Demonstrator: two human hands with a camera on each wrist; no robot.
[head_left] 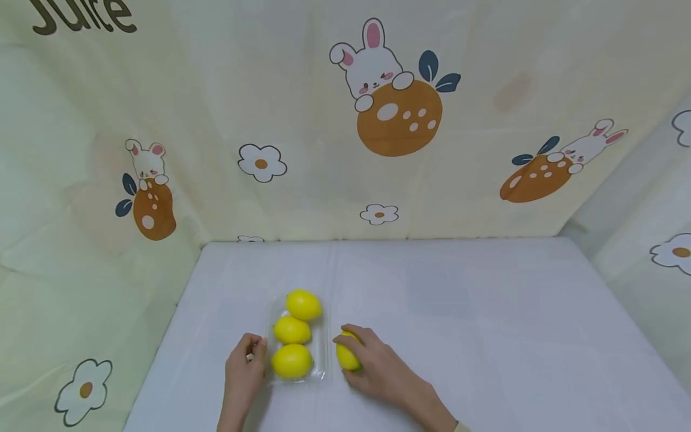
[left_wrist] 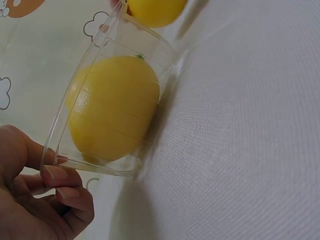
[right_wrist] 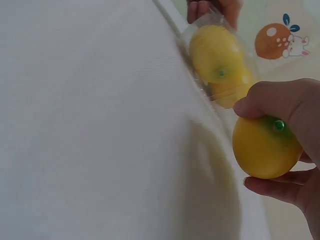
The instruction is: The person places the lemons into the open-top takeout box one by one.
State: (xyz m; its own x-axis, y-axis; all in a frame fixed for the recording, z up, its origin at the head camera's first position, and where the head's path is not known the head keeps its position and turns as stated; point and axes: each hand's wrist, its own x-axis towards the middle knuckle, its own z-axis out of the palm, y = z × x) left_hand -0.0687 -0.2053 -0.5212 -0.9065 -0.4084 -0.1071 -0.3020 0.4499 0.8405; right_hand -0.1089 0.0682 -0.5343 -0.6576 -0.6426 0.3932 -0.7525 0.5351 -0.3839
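Lower centre, the right hand point(head_left: 372, 363) grips a lemon point(head_left: 347, 355), half hidden by fingers; the left hand point(head_left: 245, 366) pinches the hard-to-see clear tray point(head_left: 322, 351) holding three lemons point(head_left: 292, 329).

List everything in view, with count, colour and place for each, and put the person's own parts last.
lemons in the tray: three, yellow, in a row inside the clear tray near the table's front left.
loose lemon: one, yellow, on the table just right of the tray, under the right hand.
clear plastic tray: one, transparent, on the table between the two hands.
table: one, covered in white cloth.
backdrop cloth: pale yellow, printed with rabbits, orange fruit and daisies, hung behind and at both sides.
left hand: one, pinches the tray's left rim.
right hand: one, fingers curled round the loose lemon.
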